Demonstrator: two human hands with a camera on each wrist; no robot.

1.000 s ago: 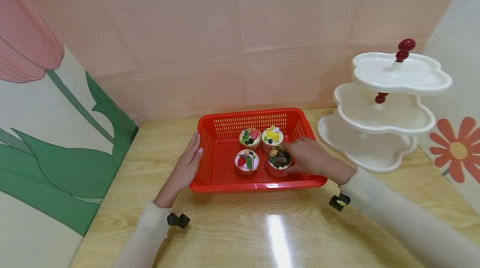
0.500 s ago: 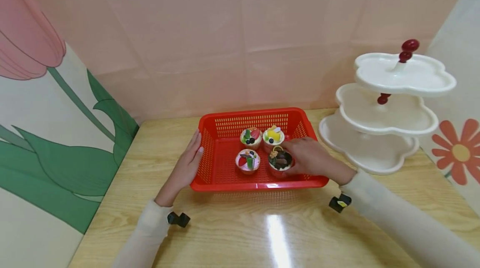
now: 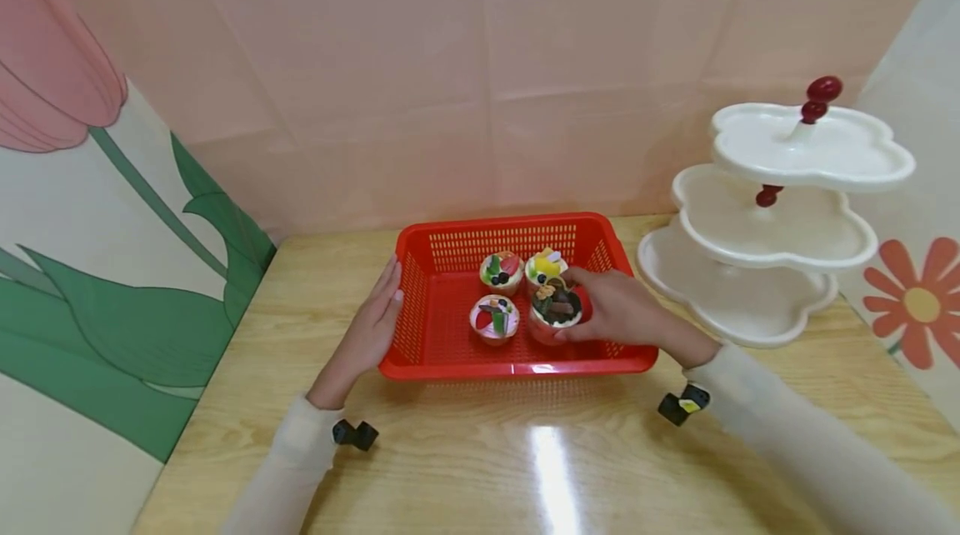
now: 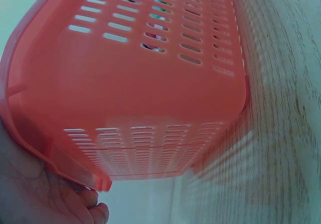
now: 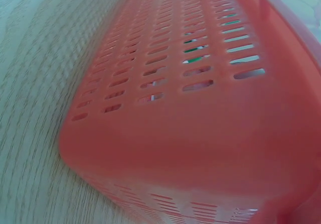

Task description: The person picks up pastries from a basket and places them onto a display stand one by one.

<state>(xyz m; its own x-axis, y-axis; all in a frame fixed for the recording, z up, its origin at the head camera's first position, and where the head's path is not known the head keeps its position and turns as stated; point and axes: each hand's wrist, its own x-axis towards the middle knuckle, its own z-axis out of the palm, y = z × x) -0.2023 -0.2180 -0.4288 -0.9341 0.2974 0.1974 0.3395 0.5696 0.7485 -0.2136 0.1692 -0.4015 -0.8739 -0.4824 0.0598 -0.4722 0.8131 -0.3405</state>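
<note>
A red plastic basket [image 3: 517,370] stands on the table with several cupcakes inside. My right hand [image 3: 618,307] reaches in from the right and grips a chocolate-topped cupcake [image 3: 555,307] between thumb and fingers. Behind that one sits a cupcake with yellow fruit [image 3: 546,267], partly covered by it. To the left are a strawberry-topped cupcake [image 3: 501,272] and a pink-cream cupcake [image 3: 494,320]. My left hand [image 3: 377,320] rests against the basket's left rim, fingers straight. In the left wrist view this hand [image 4: 40,194] touches the rim's underside. The right wrist view shows only the basket's outer wall [image 5: 175,138].
A white three-tier stand [image 3: 772,222] with red knobs is at the right, close to the basket. Behind the wooden table [image 3: 450,452] hangs a pink backdrop [image 3: 375,85]. A tulip-printed panel [image 3: 135,293] borders the left side.
My right hand has raised the chocolate-topped cupcake slightly and shifted it a little to the left. The left hand and the basket have stayed in place.
</note>
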